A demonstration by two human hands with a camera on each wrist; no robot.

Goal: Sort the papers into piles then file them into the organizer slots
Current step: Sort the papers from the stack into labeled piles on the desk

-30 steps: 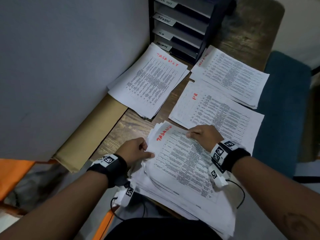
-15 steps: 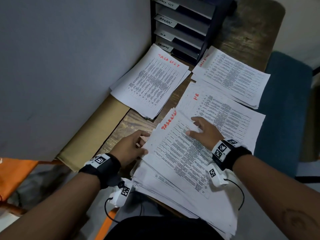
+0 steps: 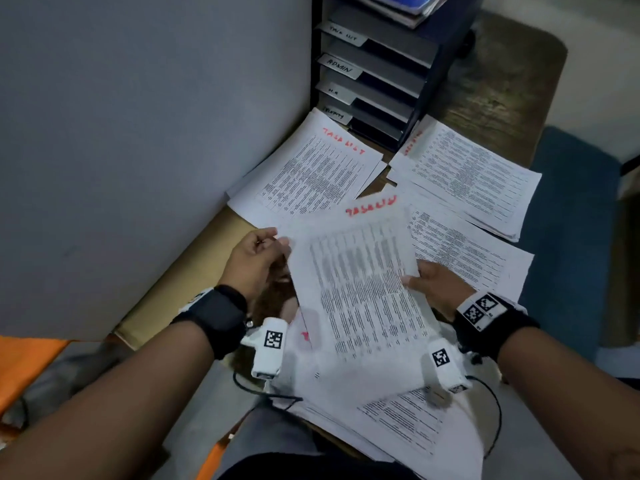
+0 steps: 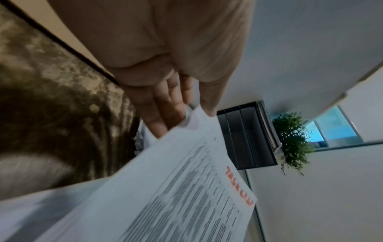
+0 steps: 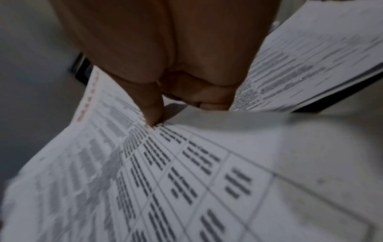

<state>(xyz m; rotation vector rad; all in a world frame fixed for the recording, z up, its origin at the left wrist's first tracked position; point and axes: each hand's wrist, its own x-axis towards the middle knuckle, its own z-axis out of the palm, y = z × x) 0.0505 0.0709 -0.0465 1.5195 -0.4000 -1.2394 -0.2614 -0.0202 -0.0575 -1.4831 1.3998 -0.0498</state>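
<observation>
Left hand (image 3: 258, 261) pinches the sheet's (image 3: 360, 285) left edge; right hand (image 3: 438, 284) grips its right edge. The sheet, printed with a table and headed in red, hangs above the stack (image 3: 415, 424), near three piles (image 3: 311, 174) before the organizer (image 3: 374, 81).

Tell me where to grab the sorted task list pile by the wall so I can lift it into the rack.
Take the task list pile by its two long side edges, near the middle, one hand from each side. It lies flat and slightly fanned on the table, so pinch the whole thickness with thumbs on top. Its red-headed short end points at the rack, so it should slide in that end first.
</observation>
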